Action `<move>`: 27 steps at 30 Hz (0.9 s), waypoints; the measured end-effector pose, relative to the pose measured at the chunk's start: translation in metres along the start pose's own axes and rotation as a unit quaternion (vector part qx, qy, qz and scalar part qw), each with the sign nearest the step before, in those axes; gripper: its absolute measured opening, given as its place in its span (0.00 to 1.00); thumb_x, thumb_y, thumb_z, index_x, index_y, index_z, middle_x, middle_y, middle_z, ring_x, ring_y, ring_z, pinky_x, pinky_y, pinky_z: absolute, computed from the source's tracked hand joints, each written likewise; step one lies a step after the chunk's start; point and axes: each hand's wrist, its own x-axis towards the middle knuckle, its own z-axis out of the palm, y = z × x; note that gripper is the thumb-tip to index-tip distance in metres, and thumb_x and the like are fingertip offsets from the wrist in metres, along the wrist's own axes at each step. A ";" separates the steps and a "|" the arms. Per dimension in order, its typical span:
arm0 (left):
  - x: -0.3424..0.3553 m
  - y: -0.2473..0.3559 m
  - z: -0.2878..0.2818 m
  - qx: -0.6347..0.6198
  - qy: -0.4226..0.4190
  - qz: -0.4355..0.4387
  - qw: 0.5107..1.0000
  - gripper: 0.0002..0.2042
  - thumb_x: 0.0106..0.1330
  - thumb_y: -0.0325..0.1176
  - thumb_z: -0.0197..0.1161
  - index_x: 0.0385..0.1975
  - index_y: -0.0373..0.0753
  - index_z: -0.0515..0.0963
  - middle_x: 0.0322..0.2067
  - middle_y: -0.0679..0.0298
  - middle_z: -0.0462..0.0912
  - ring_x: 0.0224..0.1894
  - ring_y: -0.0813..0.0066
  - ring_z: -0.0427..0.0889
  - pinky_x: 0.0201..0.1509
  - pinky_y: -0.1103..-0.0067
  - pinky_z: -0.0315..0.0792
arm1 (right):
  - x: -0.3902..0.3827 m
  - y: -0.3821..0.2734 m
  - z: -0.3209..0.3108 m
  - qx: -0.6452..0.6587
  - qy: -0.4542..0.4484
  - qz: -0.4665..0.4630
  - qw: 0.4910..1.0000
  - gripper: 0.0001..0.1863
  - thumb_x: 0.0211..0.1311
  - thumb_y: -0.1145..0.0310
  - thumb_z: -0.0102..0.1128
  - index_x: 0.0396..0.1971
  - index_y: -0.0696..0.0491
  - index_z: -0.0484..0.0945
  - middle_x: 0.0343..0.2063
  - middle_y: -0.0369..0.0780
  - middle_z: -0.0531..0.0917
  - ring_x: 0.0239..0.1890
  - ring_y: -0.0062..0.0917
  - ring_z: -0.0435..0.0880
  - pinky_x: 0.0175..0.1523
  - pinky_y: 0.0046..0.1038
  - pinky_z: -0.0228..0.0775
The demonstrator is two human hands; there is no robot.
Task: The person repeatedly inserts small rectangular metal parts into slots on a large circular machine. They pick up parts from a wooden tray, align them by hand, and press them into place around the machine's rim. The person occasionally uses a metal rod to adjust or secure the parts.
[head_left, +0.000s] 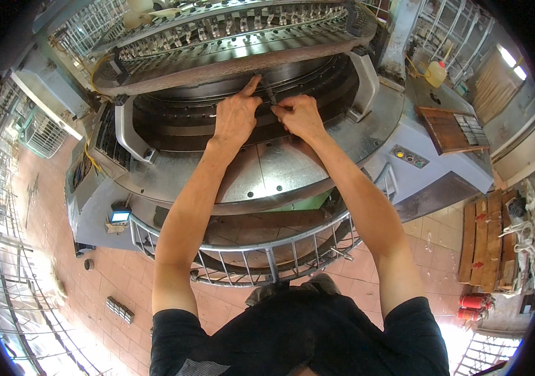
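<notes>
Currently, right hand (300,117): your thumb and fingers are closed in a pinch on the near end of a slim dark strip (268,92).
Left hand (235,117): your index finger reaches to the strip's far end, touching or just beside it; you seem to hold nothing, though your palm is hidden.
Dark strip: tilted against the dark wall (208,92), just below the front edge of the upper ring (186,79).
Finger work: you seem to be lining up or freeing the strip, which one I cannot tell; the next move calls for a steady pinch and a guiding fingertip.
Jug (435,74): red-capped, near the side cabinet's (414,94) far edge; the yellow may be liquid or plastic.
Wire basket (44,135): green, on the floor (114,269) at left; its contents are unclear.
</notes>
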 end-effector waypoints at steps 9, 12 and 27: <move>0.001 -0.001 0.000 0.005 -0.007 0.002 1.000 0.20 0.44 0.13 0.63 0.39 0.36 0.87 0.70 0.62 0.69 0.44 0.51 0.87 0.50 0.63 0.81 | -0.002 -0.006 -0.002 -0.008 -0.009 0.021 1.000 0.12 0.56 0.64 0.67 0.33 0.57 0.89 0.29 0.52 0.87 0.36 0.44 0.87 0.47 0.39 0.77; 0.000 -0.002 0.001 0.004 -0.002 0.007 1.000 0.20 0.44 0.13 0.63 0.39 0.36 0.87 0.70 0.62 0.69 0.44 0.51 0.87 0.50 0.63 0.82 | -0.002 -0.008 -0.004 -0.013 -0.012 0.019 1.000 0.12 0.56 0.64 0.66 0.33 0.57 0.89 0.28 0.51 0.86 0.35 0.44 0.87 0.46 0.38 0.77; 0.000 -0.003 0.003 0.018 0.035 0.034 0.999 0.15 0.45 0.15 0.65 0.33 0.37 0.87 0.68 0.59 0.71 0.41 0.54 0.88 0.44 0.67 0.84 | -0.002 -0.006 -0.003 -0.002 -0.012 0.030 0.999 0.12 0.56 0.65 0.67 0.33 0.58 0.88 0.29 0.51 0.87 0.36 0.44 0.87 0.46 0.37 0.78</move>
